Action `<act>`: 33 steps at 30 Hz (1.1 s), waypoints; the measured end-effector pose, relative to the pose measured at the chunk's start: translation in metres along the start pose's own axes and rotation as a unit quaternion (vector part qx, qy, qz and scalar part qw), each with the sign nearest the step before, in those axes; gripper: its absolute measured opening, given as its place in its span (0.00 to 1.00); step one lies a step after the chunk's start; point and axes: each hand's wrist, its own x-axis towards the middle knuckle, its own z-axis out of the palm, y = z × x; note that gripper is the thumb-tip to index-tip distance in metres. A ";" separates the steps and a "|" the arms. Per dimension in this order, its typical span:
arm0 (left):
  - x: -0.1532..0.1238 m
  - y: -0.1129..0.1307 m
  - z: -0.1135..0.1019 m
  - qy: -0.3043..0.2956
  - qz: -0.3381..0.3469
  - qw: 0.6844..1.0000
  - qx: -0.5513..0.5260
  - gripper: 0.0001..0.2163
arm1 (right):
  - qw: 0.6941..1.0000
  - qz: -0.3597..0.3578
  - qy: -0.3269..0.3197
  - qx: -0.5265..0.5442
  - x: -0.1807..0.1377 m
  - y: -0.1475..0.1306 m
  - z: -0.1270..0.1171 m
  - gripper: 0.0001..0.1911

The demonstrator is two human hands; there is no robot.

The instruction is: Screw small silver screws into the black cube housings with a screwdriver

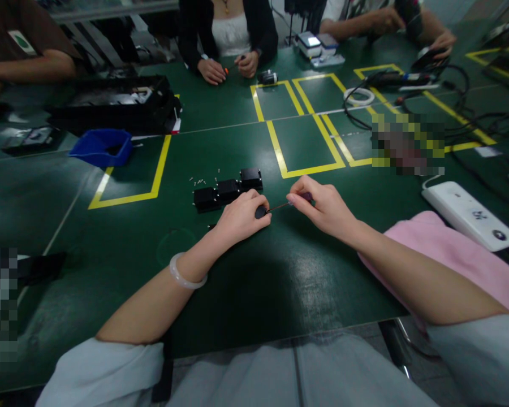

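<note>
- Dark part: located at the fingertips of my left hand, nearer to me than the row of three black blocks. Whether it rests on the bench, I cannot tell.
- Left-side grip: narrow, thumb and fingers pinched about the part, hiding much of it.
- My right hand: fingers closed round the handle end of a thin-shafted tool, its shaft directed at the part. Tip contact not confirmed.
- Weight and stiffness, judged by eye: light and rigid, probably hard plastic — little give expected.
- Surface: apparently smooth; a sideways push could make it turn or slip.
- Fragility: body likely sturdy; fine detail too small to assess.
- Advised hold: opposite edges, fingertips clear of the shaft's line.
- Nearby: small pale pieces, possibly screws, beyond the row's left end — easily scattered.
</note>
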 end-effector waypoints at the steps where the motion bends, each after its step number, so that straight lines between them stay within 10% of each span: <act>1: 0.000 0.000 0.000 0.002 0.000 1.000 0.000 0.11 | 1.000 0.000 -0.001 0.000 0.000 0.000 0.000 0.08; 33: 0.000 -0.002 0.002 0.006 0.002 1.000 -0.006 0.11 | 1.000 -0.006 0.005 0.015 -0.001 0.000 0.000 0.06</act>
